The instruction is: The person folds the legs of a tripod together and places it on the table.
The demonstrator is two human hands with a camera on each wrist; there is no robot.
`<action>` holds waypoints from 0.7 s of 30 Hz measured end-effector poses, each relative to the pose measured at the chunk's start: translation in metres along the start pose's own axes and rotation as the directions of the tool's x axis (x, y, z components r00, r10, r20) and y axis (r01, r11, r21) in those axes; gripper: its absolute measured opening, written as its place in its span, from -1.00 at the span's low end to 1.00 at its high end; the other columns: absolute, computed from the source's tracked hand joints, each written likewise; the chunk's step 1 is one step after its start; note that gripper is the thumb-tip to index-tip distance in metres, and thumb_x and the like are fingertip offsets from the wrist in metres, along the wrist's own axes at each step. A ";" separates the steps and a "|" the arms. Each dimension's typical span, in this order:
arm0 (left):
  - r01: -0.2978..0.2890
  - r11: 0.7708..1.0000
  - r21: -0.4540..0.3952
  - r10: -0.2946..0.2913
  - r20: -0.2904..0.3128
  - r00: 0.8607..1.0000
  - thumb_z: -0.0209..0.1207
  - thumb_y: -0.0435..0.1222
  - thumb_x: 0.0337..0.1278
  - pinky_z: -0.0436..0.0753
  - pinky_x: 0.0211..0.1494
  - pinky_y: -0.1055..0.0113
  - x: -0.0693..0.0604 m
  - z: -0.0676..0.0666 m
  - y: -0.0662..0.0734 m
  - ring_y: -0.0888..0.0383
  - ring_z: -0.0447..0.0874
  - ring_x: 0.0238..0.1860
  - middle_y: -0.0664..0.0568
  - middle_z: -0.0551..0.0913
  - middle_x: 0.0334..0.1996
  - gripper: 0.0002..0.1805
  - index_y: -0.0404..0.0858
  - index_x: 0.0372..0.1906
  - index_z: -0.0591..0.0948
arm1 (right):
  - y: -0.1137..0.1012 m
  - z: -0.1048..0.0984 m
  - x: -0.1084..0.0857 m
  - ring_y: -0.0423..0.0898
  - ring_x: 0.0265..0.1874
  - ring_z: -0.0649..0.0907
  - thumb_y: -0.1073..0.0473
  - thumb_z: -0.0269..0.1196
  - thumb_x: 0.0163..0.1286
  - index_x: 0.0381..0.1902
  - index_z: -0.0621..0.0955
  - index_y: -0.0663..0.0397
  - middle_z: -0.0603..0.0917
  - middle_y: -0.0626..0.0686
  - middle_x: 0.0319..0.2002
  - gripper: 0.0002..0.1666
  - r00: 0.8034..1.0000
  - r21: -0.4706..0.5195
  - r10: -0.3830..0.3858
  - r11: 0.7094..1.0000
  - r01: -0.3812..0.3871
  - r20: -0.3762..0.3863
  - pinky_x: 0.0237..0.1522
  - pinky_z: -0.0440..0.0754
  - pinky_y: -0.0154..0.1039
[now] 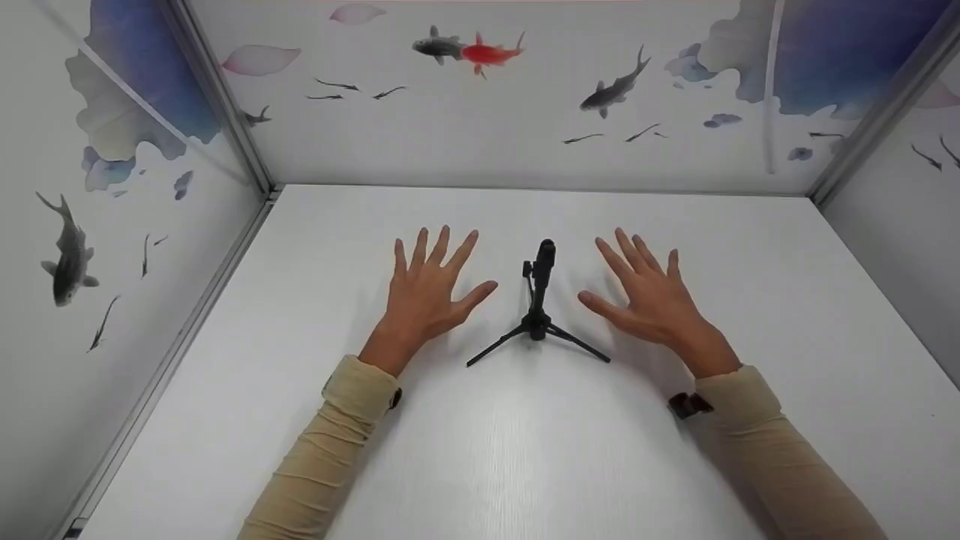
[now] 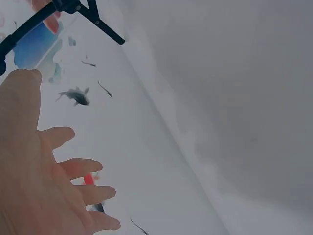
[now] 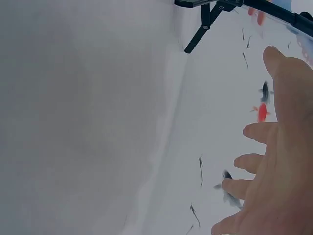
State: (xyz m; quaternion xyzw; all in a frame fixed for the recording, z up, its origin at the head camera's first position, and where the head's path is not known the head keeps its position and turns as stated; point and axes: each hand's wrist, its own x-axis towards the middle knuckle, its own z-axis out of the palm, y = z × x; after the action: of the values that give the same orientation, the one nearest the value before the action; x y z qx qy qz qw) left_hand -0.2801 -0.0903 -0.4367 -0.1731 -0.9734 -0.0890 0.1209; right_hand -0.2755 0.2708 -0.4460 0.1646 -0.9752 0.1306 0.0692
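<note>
A small black tripod (image 1: 537, 319) stands upright on the white table, its legs spread and a dark stem rising to a rounded top. To its left, my left hand (image 1: 426, 300) is spread palm down with straight fingers, apart from the tripod. My right hand (image 1: 654, 301) mirrors it on the other side, fingers spread and holding nothing. In the left wrist view the left hand (image 2: 44, 166) shows at the lower left, below part of the tripod (image 2: 98, 22). The right wrist view has the right hand (image 3: 279, 152) at the right edge, with a tripod leg (image 3: 198, 38) above.
The white tabletop (image 1: 480, 450) is bounded by a back wall (image 1: 480, 142) and side walls printed with fish, petals and blue leaves. Grey metal posts (image 1: 225, 105) stand at the back corners. A dark band (image 1: 688, 405) shows at the right cuff.
</note>
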 end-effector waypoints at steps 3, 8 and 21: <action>-0.029 0.997 -0.075 0.028 -0.008 1.000 -0.14 0.47 0.52 0.04 0.74 -0.35 -0.001 -0.003 0.005 -0.26 0.12 0.75 -0.14 0.22 0.73 -0.09 0.17 0.77 0.11 | -0.003 0.000 0.000 0.27 0.77 0.07 -0.56 0.11 0.54 0.79 0.08 -0.28 0.03 0.11 0.80 0.08 0.999 0.010 -0.028 1.000 0.029 -0.031 0.60 -0.19 0.61; -0.067 0.980 -0.189 0.065 -0.017 0.998 -0.07 0.36 0.59 0.25 0.72 -0.18 -0.003 -0.006 0.013 -0.17 0.33 0.68 -0.12 0.38 0.66 -0.16 0.08 0.74 0.23 | -0.009 0.001 0.000 0.22 0.71 0.24 -0.45 0.17 0.57 0.77 0.17 -0.22 0.21 0.09 0.75 0.01 0.991 0.046 -0.083 0.995 0.088 -0.102 0.65 -0.02 0.51; -0.137 0.941 -0.308 0.141 -0.010 0.990 0.15 0.14 0.61 0.77 0.21 -0.04 -0.007 0.001 0.030 -0.08 0.79 0.25 -0.06 0.83 0.17 -0.48 -0.15 0.28 0.74 | -0.032 0.006 -0.005 0.14 0.41 0.65 -0.23 0.30 0.60 0.63 0.45 -0.25 0.68 0.05 0.42 -0.26 0.945 0.154 -0.184 0.961 0.231 -0.271 0.45 0.50 0.27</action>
State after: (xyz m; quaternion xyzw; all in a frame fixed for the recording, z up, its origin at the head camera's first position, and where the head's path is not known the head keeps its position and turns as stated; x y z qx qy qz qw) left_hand -0.2631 -0.0647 -0.4352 -0.2588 -0.9337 -0.2298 0.0923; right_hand -0.2607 0.2414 -0.4446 0.2543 -0.9192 0.2319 0.1915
